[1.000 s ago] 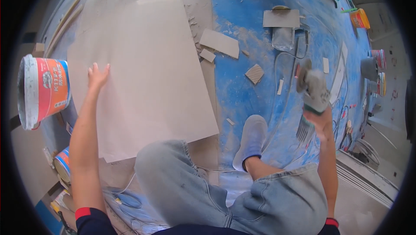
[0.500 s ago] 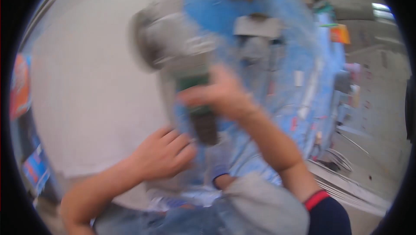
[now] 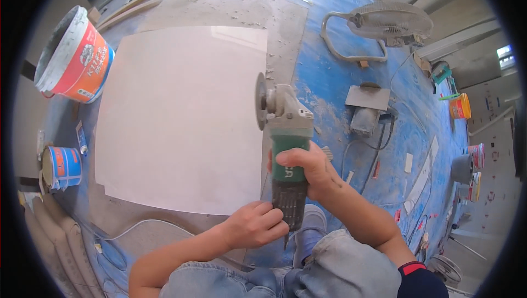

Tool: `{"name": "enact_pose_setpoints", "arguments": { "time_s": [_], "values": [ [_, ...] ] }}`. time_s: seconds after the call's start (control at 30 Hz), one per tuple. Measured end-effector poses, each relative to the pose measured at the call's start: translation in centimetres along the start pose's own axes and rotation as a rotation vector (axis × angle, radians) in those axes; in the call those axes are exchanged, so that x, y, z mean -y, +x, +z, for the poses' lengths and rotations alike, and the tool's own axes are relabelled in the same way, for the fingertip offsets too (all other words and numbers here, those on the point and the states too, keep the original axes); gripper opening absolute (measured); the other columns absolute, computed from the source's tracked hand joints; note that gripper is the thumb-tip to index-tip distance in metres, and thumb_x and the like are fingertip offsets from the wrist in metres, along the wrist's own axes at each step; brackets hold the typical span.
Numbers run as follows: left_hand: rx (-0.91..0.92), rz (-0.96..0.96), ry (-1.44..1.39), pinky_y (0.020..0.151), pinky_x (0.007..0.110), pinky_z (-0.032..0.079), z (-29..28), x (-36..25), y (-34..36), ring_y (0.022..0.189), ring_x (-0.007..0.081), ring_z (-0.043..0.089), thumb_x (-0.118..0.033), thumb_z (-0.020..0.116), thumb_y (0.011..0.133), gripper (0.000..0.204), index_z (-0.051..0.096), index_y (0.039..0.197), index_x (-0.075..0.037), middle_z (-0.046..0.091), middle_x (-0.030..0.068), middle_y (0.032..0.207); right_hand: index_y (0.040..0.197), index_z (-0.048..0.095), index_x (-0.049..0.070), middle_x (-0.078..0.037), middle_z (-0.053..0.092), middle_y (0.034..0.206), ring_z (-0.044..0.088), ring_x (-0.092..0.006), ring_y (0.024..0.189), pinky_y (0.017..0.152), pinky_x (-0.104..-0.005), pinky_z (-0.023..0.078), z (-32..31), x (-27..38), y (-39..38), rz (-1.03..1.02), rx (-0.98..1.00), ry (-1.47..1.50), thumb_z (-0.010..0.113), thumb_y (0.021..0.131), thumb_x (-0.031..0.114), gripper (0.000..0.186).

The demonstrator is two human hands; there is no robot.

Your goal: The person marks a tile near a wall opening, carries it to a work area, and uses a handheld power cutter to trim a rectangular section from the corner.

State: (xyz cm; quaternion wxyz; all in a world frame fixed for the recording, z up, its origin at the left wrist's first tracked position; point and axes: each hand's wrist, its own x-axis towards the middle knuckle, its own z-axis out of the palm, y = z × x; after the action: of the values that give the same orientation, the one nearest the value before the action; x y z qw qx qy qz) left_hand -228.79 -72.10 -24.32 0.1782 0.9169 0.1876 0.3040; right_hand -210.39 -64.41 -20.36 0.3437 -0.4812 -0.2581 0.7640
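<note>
My right hand (image 3: 310, 166) is wrapped round the green body of an angle grinder (image 3: 288, 138), held upright in the picture, its cutting disc (image 3: 260, 101) at the top left over the edge of a large pale tile (image 3: 178, 117) lying on the floor. My left hand (image 3: 258, 224) is closed, with curled fingers against the lower left of the grinder's dark rear housing; what they hold, if anything, is hidden. A short piece of cord (image 3: 285, 243) hangs below the housing, near my left fingertips.
Buckets (image 3: 77, 62) and a tin (image 3: 60, 169) stand left, near wooden strips (image 3: 137, 7) and padded rolls (image 3: 60, 243). Right lie a fan (image 3: 392, 20), a machine with a plate (image 3: 366, 98), cords and offcuts on blue floor covering (image 3: 329, 78); several more buckets (image 3: 462, 168) line the right side.
The grinder in my right hand has moved from the right to the centre. My left hand has left the tile and come, curled, to the grinder's rear. The camera's view has shifted.
</note>
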Motion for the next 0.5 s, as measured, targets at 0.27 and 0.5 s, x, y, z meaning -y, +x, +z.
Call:
{"name": "enact_pose_setpoints", "arguments": {
  "time_s": [0.27,0.5],
  "values": [
    [-0.006,-1.573,-1.144,0.082,0.038,0.052,5.8,-4.3,-11.5,0.091,0.0266,0.064,-0.044,0.069,0.089,0.042,0.062,0.103,-0.004,0.066,0.0129,0.102,0.106,0.063,-0.001,-0.009,0.064,0.090,0.063,-0.0207,0.080,0.072,-0.0321,0.051,-6.8,2.9,-2.5,-0.201,-0.238,-0.545,0.070,0.065,0.014,0.044],
    [-1.330,-1.245,-2.109,0.115,0.044,0.032,13.1,-0.5,-12.8,0.135,0.0288,0.042,-0.027,0.055,0.100,0.054,0.038,0.144,-0.001,0.047,0.0132,0.144,0.099,0.063,-0.001,-0.007,0.064,0.083,0.060,-0.0178,0.072,0.067,-0.0302,0.047,-10.5,0.9,-6.7,-0.168,-0.331,-0.550,0.072,0.060,0.019,0.044]
  ]
}}
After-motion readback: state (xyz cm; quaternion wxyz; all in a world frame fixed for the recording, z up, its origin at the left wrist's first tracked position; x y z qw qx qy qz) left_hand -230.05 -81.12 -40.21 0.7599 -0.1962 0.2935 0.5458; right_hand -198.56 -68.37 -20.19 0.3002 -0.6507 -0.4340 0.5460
